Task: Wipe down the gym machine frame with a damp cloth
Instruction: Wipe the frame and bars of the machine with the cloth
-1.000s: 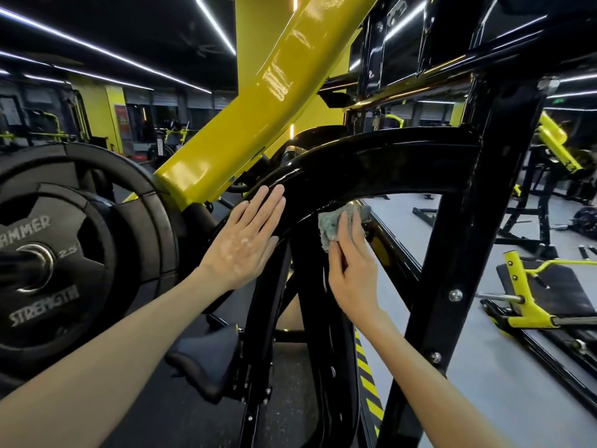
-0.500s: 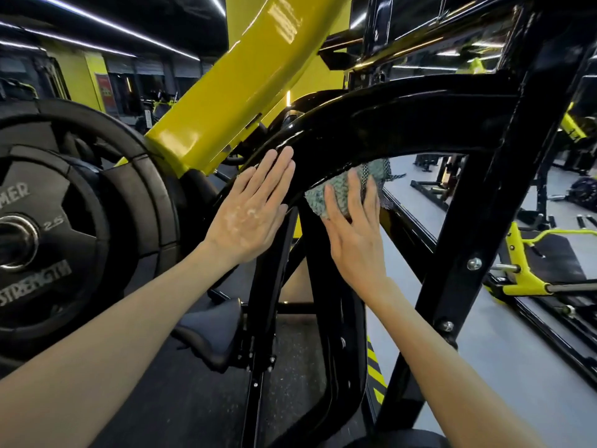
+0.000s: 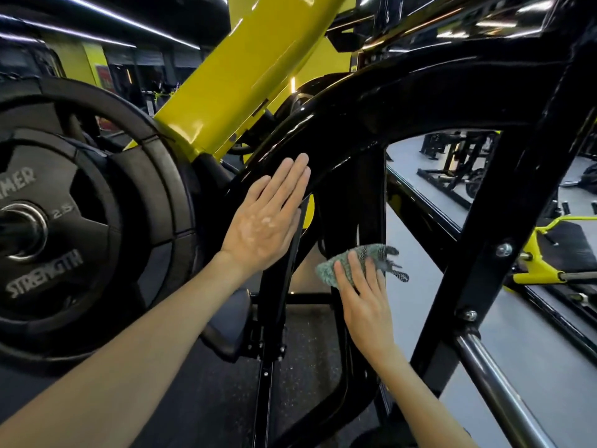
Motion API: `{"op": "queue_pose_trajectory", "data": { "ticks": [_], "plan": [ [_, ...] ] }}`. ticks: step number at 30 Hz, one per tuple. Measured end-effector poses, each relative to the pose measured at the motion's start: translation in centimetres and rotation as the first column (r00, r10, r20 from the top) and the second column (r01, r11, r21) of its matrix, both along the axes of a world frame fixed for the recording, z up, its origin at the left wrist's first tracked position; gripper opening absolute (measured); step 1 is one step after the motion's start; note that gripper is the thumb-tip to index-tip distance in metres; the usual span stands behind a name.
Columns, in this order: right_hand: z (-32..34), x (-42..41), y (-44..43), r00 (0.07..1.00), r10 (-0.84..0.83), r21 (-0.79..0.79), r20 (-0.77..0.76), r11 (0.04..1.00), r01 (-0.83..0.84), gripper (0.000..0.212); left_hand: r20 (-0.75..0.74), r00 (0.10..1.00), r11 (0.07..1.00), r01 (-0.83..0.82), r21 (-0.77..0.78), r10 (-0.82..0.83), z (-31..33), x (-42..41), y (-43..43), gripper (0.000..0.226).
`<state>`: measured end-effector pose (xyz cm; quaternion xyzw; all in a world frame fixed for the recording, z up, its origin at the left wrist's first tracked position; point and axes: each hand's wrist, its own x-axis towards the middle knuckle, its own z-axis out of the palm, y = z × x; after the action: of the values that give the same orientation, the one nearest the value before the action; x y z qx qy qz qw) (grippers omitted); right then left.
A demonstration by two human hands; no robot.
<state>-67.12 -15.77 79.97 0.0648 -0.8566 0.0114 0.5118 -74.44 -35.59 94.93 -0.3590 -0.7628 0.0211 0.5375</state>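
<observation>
My left hand (image 3: 266, 221) is flat, fingers straight and together, resting on the curved black frame (image 3: 403, 101). Right hand (image 3: 366, 305) presses the green cloth (image 3: 328, 270) against the frame's upright post with straight fingers, below the curve. Weight plate (image 3: 97, 221) sits off left.

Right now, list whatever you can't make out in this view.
Head view only.
cloth: largely covered by the right hand; dampness unreadable.
weight plate: lettering cut off by the left edge.
black frame: too dark and glossy to show wiped areas.
</observation>
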Motion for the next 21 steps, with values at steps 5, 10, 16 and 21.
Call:
{"op": "queue_pose_trajectory", "data": {
  "ticks": [5,10,16,21],
  "plan": [
    [9.5,-1.5,-0.8,0.986,0.070,-0.054,-0.152,0.995,-0.079,0.060,0.010,1.000,1.000,-0.017,-0.005,0.017,-0.1,-0.1,-0.1,0.062],
    [9.4,-2.4,-0.4,0.968,0.117,-0.043,-0.223,0.991,-0.130,0.059,0.034,0.999,0.998,-0.012,0.062,0.010,-0.5,0.3,0.6,0.059],
    [-1.7,1.3,1.1,0.996,-0.043,0.008,0.078,0.999,0.042,0.097,0.073,0.997,0.996,-0.035,0.083,0.029,-0.7,0.5,1.0,0.062],
    [2.2,0.8,0.5,0.999,-0.016,-0.003,0.042,1.000,0.016,0.087,0.079,0.995,0.996,-0.070,0.062,0.065,-0.8,0.7,1.0,0.066]
  ]
}}
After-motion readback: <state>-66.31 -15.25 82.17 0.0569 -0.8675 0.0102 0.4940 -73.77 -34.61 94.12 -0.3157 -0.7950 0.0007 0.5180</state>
